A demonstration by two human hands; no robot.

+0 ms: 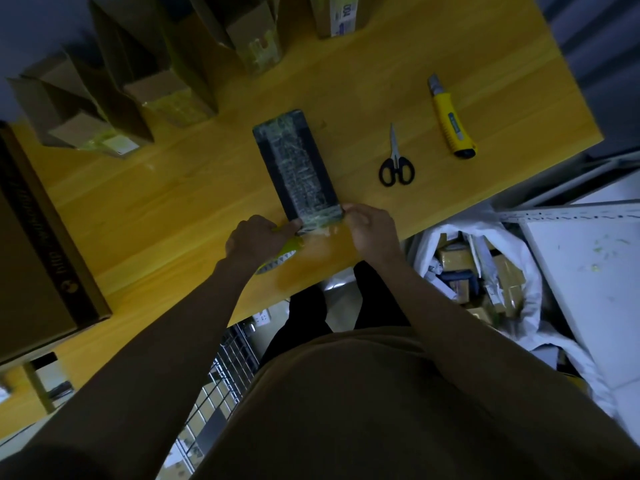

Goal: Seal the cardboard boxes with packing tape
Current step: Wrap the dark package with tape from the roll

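A long dark box (294, 164) lies flat on the yellow wooden table (180, 188), with a strip of clear greenish tape running down its top and over its near end. My left hand (258, 239) grips a roll of yellow-green packing tape (282, 256) at the box's near left corner. My right hand (372, 228) pinches the near right corner of the box, where the tape wraps over the end.
Black scissors (396, 162) and a yellow utility knife (450, 119) lie right of the box. Several brown cardboard boxes (156, 88) stand along the far left. A large brown carton (38, 244) sits at the left edge. A white bag of parcels (485, 271) is below the table, right.
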